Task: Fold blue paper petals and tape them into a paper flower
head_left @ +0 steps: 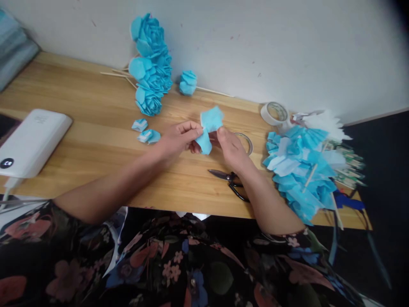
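Both hands meet above the middle of a wooden table [96, 115]. My left hand [179, 138] pinches the lower part of a folded blue tissue paper piece [209, 128]. My right hand [231, 147] grips the same piece from the right, fingers closed on it. The paper's upper part fans out above my fingers. Black scissors [228, 179] lie on the table just below my right wrist.
Finished blue paper flowers [151, 64] on sticks lie at the back, a single one [188, 82] beside them, two small blue folded bits [145, 131] nearer. A white power bank [32, 140] sits left. Tape rolls [275, 113] and a heap of blue paper [300, 170] lie right.
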`<action>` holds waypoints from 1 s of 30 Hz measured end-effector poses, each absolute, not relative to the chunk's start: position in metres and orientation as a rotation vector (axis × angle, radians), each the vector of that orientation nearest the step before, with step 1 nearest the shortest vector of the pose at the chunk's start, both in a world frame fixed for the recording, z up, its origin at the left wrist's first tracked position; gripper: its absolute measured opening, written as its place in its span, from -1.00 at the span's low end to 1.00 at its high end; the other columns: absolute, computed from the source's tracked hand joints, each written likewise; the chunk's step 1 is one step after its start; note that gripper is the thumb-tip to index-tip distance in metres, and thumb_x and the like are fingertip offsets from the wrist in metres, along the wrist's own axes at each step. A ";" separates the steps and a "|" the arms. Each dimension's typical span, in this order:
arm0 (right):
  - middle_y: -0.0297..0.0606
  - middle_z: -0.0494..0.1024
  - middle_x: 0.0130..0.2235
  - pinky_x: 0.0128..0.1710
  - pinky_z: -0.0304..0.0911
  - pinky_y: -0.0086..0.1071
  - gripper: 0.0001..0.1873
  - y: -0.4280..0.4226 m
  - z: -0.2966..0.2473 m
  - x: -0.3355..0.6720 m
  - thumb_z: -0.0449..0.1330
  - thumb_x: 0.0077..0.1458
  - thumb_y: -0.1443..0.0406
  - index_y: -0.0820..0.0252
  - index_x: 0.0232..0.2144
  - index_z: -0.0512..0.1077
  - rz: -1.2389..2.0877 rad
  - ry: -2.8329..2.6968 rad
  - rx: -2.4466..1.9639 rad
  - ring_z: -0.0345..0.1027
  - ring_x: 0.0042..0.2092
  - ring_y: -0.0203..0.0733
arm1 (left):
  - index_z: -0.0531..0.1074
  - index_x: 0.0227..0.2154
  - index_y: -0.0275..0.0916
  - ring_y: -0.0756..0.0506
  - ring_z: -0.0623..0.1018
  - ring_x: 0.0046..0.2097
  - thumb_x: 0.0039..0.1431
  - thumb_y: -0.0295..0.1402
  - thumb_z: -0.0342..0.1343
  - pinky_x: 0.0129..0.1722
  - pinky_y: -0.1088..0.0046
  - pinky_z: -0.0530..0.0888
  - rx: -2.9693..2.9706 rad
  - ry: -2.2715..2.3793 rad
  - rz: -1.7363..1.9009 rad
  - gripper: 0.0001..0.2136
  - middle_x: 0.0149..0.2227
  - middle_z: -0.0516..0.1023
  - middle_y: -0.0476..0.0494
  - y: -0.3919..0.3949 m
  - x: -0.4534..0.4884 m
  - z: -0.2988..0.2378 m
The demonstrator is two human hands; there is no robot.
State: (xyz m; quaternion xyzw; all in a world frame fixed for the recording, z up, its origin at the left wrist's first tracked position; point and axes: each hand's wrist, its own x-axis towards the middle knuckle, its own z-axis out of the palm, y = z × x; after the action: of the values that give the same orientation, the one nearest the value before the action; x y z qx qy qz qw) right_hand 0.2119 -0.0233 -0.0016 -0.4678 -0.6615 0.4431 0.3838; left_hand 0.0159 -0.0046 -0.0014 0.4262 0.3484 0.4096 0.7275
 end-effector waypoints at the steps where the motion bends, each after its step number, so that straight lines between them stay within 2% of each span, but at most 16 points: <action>1: -0.25 0.65 -0.17 0.02 0.48 -0.19 -0.42 -0.022 -0.004 0.211 0.11 0.31 -0.28 0.05 -0.22 0.52 1.149 -1.588 -1.176 0.54 -0.05 -0.09 | 0.46 -0.40 -0.26 0.04 0.55 -0.49 0.27 -0.29 0.36 -0.43 0.54 0.47 0.954 0.776 0.891 -0.77 -0.50 0.58 -0.01 -0.005 0.017 -0.002; 3: -0.31 0.62 -0.16 0.03 0.50 -0.18 -0.54 -0.020 -0.008 0.210 0.31 0.22 -0.17 0.03 -0.16 0.50 1.140 -1.434 -1.161 0.52 -0.07 -0.13 | 0.47 -0.40 -0.26 0.05 0.55 -0.49 0.26 -0.30 0.37 -0.42 0.55 0.48 0.989 0.797 0.877 -0.78 -0.50 0.59 -0.01 -0.006 0.018 -0.004; 5: -0.36 0.58 -0.20 0.01 0.51 -0.19 -0.62 -0.018 -0.010 0.210 0.42 0.14 -0.03 0.02 -0.16 0.47 1.123 -1.373 -1.153 0.48 -0.13 -0.17 | 0.48 -0.38 -0.26 0.04 0.55 -0.48 0.27 -0.29 0.36 -0.40 0.55 0.48 1.024 0.823 0.871 -0.79 -0.50 0.59 0.00 -0.006 0.018 -0.006; 8: -0.40 0.52 -0.27 -0.06 0.53 -0.18 -0.69 -0.016 -0.012 0.210 0.41 0.13 0.11 0.01 -0.16 0.44 1.094 -1.381 -1.171 0.43 -0.21 -0.20 | 0.46 -0.40 -0.26 0.04 0.52 -0.50 0.36 -0.21 0.28 -0.41 0.55 0.46 1.087 0.859 0.887 -0.73 -0.52 0.57 -0.02 -0.007 0.018 -0.006; 12: -0.40 0.54 -0.26 -0.10 0.55 -0.17 -0.71 -0.017 -0.012 0.209 0.38 0.14 0.14 0.01 -0.13 0.42 1.040 -1.423 -1.171 0.44 -0.24 -0.19 | 0.49 -0.35 -0.26 0.01 0.48 -0.50 0.48 0.01 0.06 -0.44 0.51 0.40 1.153 0.907 0.883 -0.56 -0.52 0.55 -0.08 -0.008 0.018 -0.001; 13: -0.39 0.55 -0.26 -0.11 0.56 -0.17 -0.71 -0.017 -0.012 0.208 0.38 0.14 0.15 0.01 -0.12 0.42 1.035 -1.427 -1.169 0.45 -0.23 -0.18 | 0.49 -0.35 -0.26 0.00 0.48 -0.49 0.47 0.07 0.04 -0.44 0.50 0.40 1.174 0.912 0.871 -0.52 -0.51 0.55 -0.08 -0.009 0.018 -0.001; 15: -0.39 0.55 -0.26 -0.12 0.56 -0.17 -0.72 -0.019 -0.010 0.206 0.38 0.13 0.18 0.00 -0.13 0.43 1.036 -1.422 -1.175 0.46 -0.22 -0.17 | 0.48 -0.39 -0.25 0.01 0.45 -0.48 0.37 0.14 0.15 -0.44 0.49 0.38 1.247 0.913 0.854 -0.50 -0.50 0.52 -0.06 -0.009 0.018 0.000; 17: -0.40 0.54 -0.27 -0.13 0.56 -0.18 -0.72 -0.021 -0.008 0.204 0.38 0.12 0.20 -0.02 -0.13 0.43 1.044 -1.405 -1.193 0.46 -0.22 -0.16 | 0.49 -0.40 -0.24 0.03 0.43 -0.46 0.20 0.07 0.36 -0.42 0.50 0.36 1.328 0.914 0.858 -0.57 -0.48 0.52 -0.01 -0.009 0.018 -0.002; 19: -0.40 0.53 -0.29 -0.14 0.55 -0.18 -0.71 -0.022 -0.005 0.203 0.39 0.11 0.19 -0.03 -0.14 0.44 1.050 -1.393 -1.219 0.44 -0.23 -0.16 | 0.50 -0.39 -0.24 0.04 0.42 -0.43 0.10 -0.08 0.46 -0.40 0.50 0.34 1.376 0.915 0.889 -0.65 -0.44 0.53 0.02 -0.009 0.019 -0.004; 23: -0.42 0.48 -0.34 -0.19 0.52 -0.21 -0.72 -0.023 0.000 0.202 0.39 0.10 0.16 -0.03 -0.17 0.42 1.117 -1.366 -1.213 0.41 -0.28 -0.19 | 0.52 -0.39 -0.24 0.04 0.41 -0.41 0.17 -0.24 0.36 -0.36 0.49 0.33 1.385 0.901 0.927 -0.80 -0.44 0.55 0.02 -0.008 0.017 -0.005; 30: -0.50 0.45 -0.45 -0.30 0.48 -0.35 -0.70 -0.022 0.004 0.208 0.43 0.03 0.17 0.06 -0.29 0.38 1.514 -1.191 -1.025 0.38 -0.41 -0.33 | 0.52 -0.42 -0.23 0.05 0.39 -0.48 0.16 -0.22 0.33 -0.47 0.51 0.26 1.280 0.817 0.801 -0.80 -0.44 0.63 -0.03 -0.007 0.014 0.001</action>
State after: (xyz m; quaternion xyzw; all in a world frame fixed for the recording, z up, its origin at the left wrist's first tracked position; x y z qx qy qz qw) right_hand 0.2075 -0.0222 0.0041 -0.4168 -0.4840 0.6157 0.4615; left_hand 0.0140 -0.0074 0.0005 0.5642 0.3603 0.3530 0.6537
